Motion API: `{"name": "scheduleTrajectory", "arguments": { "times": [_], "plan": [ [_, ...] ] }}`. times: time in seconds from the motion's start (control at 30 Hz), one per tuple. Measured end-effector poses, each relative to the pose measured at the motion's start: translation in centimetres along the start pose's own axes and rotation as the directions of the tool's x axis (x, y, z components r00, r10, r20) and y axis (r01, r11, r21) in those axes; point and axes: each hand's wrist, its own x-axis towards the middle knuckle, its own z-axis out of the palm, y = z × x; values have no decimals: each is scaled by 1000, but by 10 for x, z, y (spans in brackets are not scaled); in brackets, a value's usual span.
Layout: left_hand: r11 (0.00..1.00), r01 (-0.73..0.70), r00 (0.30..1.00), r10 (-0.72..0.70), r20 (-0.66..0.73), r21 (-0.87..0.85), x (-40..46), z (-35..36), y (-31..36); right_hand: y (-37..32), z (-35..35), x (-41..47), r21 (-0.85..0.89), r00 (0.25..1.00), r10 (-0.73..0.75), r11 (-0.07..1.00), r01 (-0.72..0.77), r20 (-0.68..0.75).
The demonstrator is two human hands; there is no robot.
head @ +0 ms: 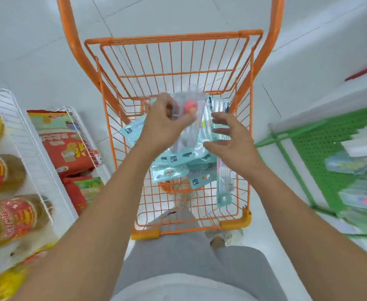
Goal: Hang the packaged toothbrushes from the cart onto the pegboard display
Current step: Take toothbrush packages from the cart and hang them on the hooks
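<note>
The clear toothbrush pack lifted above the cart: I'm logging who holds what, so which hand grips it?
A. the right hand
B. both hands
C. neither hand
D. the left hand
D: the left hand has its fingers curled round the clear toothbrush pack, while the right hand hangs open beside it, not touching.

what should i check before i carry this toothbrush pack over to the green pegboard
1. Left hand grips the clear toothbrush pack with the pink figure: ok.
2. Pack lifted above the orange wire cart: ok.
3. Right hand free, fingers spread beside the pack: ok.
4. Pack's hang hole visible: cannot tell, blurred.
5. Free peg on the green pegboard display: cannot tell.
6. Teal toothbrush packs remain in cart: ok.
</note>
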Motion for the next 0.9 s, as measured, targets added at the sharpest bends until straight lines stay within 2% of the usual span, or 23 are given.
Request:
{"name": "scheduleTrajectory", "arguments": {
  "times": [0.07, 0.13, 0.17, 0.23, 0.3, 0.37, 0.43, 0.5, 0.57, 0.67, 0.77, 0.9],
  "plan": [
    [987, 107, 967, -76, 244, -118, -28, 20, 25, -21, -27, -18, 249, 998, 4, 968, -19, 61],
    [967, 182, 923, -105, 370, -180, -51, 43, 46, -37, -56, -42, 491, 998, 31, 869, -56, 58],
    [955, 214, 893, -106, 436, -207, -61, 55, 58, -43, -71, -56, 550, 998, 55, 833, -55, 16],
    [928, 283, 833, -112, 542, -242, -79, 77, 80, -47, -97, -86, 552, 986, 111, 834, -27, -120],
    [940, 278, 808, -118, 577, -197, -97, 102, 101, -42, -122, -116, 557, 952, 190, 830, -24, -242],
    [988, 133, 810, -60, 583, -82, -113, 128, 118, -35, -146, -146, 605, 894, 283, 796, -16, -348],
    [991, -109, 796, 42, 603, 75, -133, 152, 135, -26, -168, -171, 648, 815, 364, 762, 19, -451],
    [911, -379, 734, 187, 653, 165, -167, 181, 155, -18, -191, -203, 670, 732, 416, 739, 74, -540],
    [824, -539, 672, 294, 680, 176, -201, 211, 171, -13, -210, -234, 649, 686, 412, 752, 117, -601],
    [726, -648, 672, 399, 624, 233, -245, 249, 184, -3, -229, -275, 593, 650, 355, 783, 187, -672],
    [666, -713, 617, 447, 647, 220, -274, 279, 181, 14, -247, -308, 555, 565, 365, 805, 208, -740],
    [631, -762, 560, 527, 639, 147, -304, 306, 176, 33, -269, -342, 578, 551, 383, 781, 235, -742]
  ]
}}
